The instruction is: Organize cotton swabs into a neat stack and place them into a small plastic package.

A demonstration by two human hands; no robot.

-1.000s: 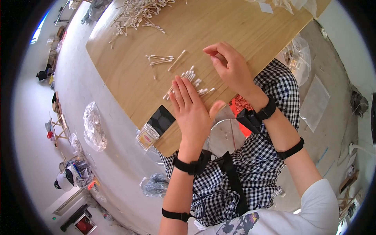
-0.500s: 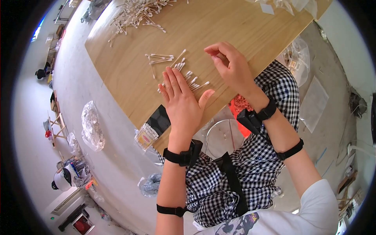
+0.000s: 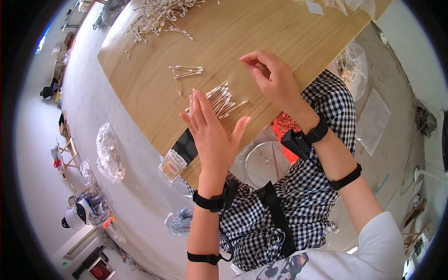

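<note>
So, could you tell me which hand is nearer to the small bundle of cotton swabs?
Left. The left hand rests flat against the bundle of cotton swabs; the right hand hovers apart, beyond its right end.

The left hand (image 3: 211,135) hides part of the cotton swab bundle (image 3: 219,100) beneath it

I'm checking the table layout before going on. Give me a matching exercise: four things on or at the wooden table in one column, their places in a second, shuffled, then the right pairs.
Things:
1. big heap of cotton swabs
2. small bunch of cotton swabs
3. full box of cotton swabs
4. right hand

Places:
A. at the table's near edge, left of the left hand
B. at the table's far end
C. just beyond the left hand's fingertips
D. raised over the table, fingers curled

Pairs: 1-B, 2-C, 3-A, 4-D
</note>
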